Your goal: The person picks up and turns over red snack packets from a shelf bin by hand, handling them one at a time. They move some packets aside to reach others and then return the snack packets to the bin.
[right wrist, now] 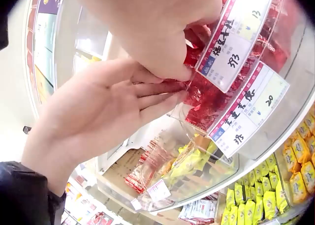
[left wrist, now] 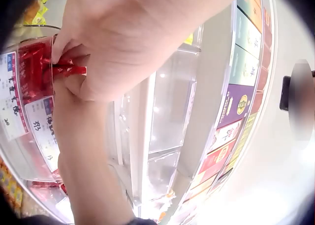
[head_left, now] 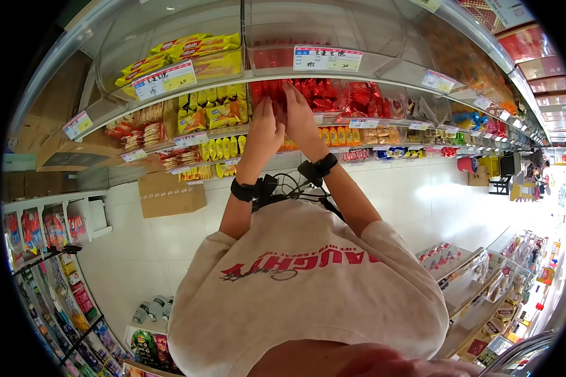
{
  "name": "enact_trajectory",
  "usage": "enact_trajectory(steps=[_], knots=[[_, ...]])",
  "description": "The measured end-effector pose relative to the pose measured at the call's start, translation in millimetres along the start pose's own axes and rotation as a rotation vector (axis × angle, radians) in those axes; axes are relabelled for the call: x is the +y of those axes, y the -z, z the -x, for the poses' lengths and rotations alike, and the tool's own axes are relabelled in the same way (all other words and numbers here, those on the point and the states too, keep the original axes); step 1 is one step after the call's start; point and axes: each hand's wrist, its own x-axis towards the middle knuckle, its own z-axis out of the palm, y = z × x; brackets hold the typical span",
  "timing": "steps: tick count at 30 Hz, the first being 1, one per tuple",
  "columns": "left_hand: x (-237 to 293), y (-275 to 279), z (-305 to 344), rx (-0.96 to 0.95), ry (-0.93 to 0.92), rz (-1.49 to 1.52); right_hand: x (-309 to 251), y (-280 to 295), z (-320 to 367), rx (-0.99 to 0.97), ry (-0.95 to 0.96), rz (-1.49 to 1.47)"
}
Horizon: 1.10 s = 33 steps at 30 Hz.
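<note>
In the head view my left hand [head_left: 265, 135] and right hand [head_left: 300, 119] are side by side at a clear shelf bin of red wrapped packets [head_left: 324, 91]. Close up in the left wrist view, a small red packet [left wrist: 74, 69] shows between the thumb and fingers of my left hand. My right hand [right wrist: 157, 43] curls its fingers around red wrapping at the bin's front in the right wrist view. Below it, the left palm faces the camera, its fingers reaching toward the red packets. The hands overlap, so some fingertips are hidden.
Handwritten price tags [right wrist: 252, 107] line the bin front. Yellow snack packs [head_left: 226, 113] fill the bins to the left, and more bins run right. A cardboard box [head_left: 171, 195] sits on the floor. Boxed goods [left wrist: 234, 104] stand above the shelf bins.
</note>
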Motion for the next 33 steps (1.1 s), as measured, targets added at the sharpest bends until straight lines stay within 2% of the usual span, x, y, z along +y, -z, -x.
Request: enact_trajectory(steps=[1,2,6,9,10,13,17,18,20,22,25,26,29,30,33], knots=[[-0.9,-4.6,-1.1,0.001,0.028,0.004,-3.0,2.1,2.4,0.046,0.094,0.054],[-1.2,-9.4,-4.6,0.004,0.055,0.003,-4.1,6.9,3.3,0.019,0.09,0.133],[3.9,-20.2,-17.0,0.101,0.046,-0.078,3.5,9.0,-5.3,-0.201,-0.038,-0.038],[28.2,-4.8,-22.1,0.077,0.136,-0.083,9.8,21.6,-7.0,-0.275,-0.087,-0.273],[35.1,-8.1,-23.7,0.303,0.043,-0.193,22.8,21.3,-4.7,-0.238,0.043,-0.308],[74.3,-10.5,-35.1,0.349,0.027,-0.035,38.3,49.9,7.9,-0.177,0.188,-0.235],[110.6,-41.3,-46.2,0.224,-0.094,0.167,69.2,126.7,17.7,-0.349,0.06,-0.625],[118.4,-52.2,-48.5,0.286,-0.161,0.095,82.1,150.3,21.2,-0.397,-0.088,-0.821],[132.0,-68.1,-50.3,0.271,-0.128,0.107,130.6,176.6,22.1,-0.262,-0.05,-0.634],[142.1,-85.5,-50.6,0.206,-0.072,0.15,179.6,193.4,23.1,-0.117,-0.225,-0.418],[149.2,-109.9,-50.8,0.075,0.008,0.231,232.2,188.5,26.3,-0.007,-0.23,0.063],[149.3,-118.4,-50.8,0.053,0.011,0.24,242.6,181.0,25.7,-0.114,-0.354,0.068],[160.7,-127.9,-52.7,-0.023,0.06,0.172,269.9,153.0,31.9,-0.222,-0.299,0.27],[164.7,-127.1,-49.4,-0.05,0.088,0.132,272.0,147.4,29.9,-0.266,-0.354,0.229],[165.0,-123.4,-42.7,-0.055,0.154,0.109,279.5,150.7,32.0,-0.317,-0.351,0.13]])
